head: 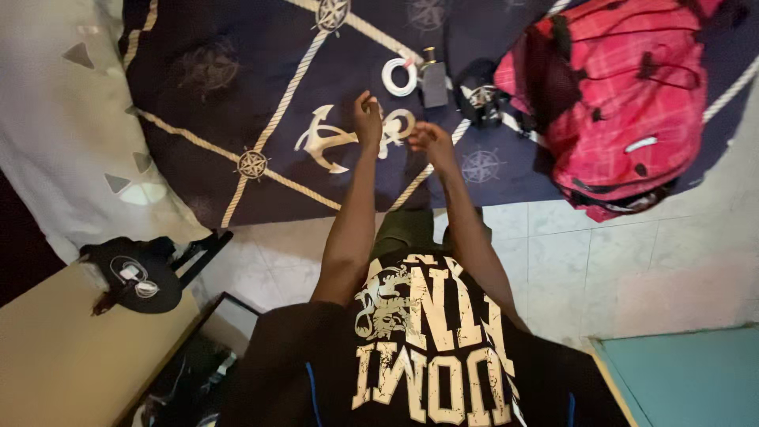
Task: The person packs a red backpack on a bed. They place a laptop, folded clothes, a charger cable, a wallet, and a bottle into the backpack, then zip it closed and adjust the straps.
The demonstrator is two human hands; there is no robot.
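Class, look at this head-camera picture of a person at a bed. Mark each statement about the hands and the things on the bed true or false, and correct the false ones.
1. Both hands, left hand and right hand, are raised over the dark blue bedspread. True.
2. A green backpack lies on the bed. False: the backpack is red and pink.
3. A white coiled cable lies on the bedspread beyond the hands. True.
4. The black cap lies on the bedspread beside the coiled cable. False: it lies apart from the bed, at the lower left.
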